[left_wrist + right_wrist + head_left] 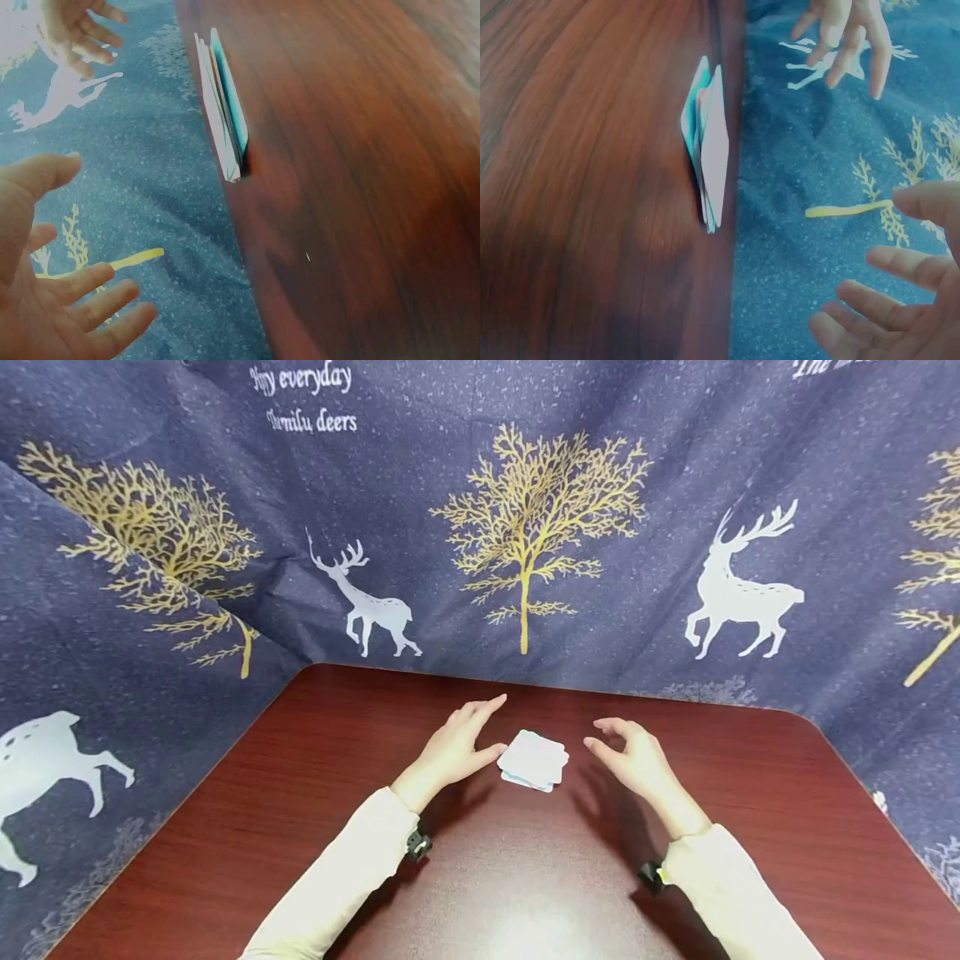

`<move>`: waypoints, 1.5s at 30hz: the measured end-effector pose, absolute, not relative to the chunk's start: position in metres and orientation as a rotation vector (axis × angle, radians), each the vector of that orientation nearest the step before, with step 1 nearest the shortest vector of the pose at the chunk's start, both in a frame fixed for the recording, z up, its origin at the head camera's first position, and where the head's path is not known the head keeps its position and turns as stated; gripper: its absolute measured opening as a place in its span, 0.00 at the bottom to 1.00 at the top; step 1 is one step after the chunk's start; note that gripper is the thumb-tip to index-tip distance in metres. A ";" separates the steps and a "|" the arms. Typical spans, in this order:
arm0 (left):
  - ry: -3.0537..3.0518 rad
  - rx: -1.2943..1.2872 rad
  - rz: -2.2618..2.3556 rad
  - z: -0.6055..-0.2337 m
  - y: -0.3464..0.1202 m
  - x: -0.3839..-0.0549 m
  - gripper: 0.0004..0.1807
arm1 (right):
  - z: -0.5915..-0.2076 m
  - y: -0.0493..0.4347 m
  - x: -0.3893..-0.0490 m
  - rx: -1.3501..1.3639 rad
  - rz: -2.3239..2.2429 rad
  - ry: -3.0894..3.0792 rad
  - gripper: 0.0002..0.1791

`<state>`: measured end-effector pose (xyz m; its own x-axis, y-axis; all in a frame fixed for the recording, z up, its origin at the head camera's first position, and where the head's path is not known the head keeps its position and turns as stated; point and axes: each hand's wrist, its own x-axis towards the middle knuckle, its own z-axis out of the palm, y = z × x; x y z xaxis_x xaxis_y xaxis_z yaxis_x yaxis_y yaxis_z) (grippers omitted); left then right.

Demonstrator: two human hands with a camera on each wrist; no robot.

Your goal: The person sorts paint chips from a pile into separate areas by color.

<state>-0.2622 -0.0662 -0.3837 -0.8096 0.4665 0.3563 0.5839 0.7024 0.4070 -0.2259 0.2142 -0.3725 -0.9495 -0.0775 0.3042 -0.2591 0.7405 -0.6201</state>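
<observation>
A loose stack of white cards (534, 758) with rounded corners lies on the tabletop, its edges uneven and a light blue side peeking out below. My left hand (459, 745) hovers left of the stack, fingers extended and thumb tip right by the cards in the head view. On the other side my right hand (634, 755) is held apart from the stack, fingers loosely bent around nothing. From the left wrist, the cards (221, 109) appear edge-on with a teal face beneath; the right wrist view also shows the slanted, splayed pile (711, 146).
The dark reddish wooden table (360, 727) has rounded far corners. Behind it hangs a blue cloth (465, 610) printed with white deer and golden trees. Both forearms wear white sleeves with small dark devices (418, 843) at the wrists.
</observation>
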 end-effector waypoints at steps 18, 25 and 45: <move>-2.676 -0.733 -1.115 -0.390 -0.049 -0.275 0.36 | -0.364 0.200 -0.242 0.056 1.379 -2.640 0.22; -2.656 -0.734 -1.149 -0.392 -0.044 -0.277 0.33 | -0.365 0.200 -0.247 0.023 1.505 -2.647 0.24; -2.626 -0.689 -1.479 -0.399 -0.026 -0.284 0.24 | -0.376 0.184 -0.258 -0.104 1.723 -2.585 0.22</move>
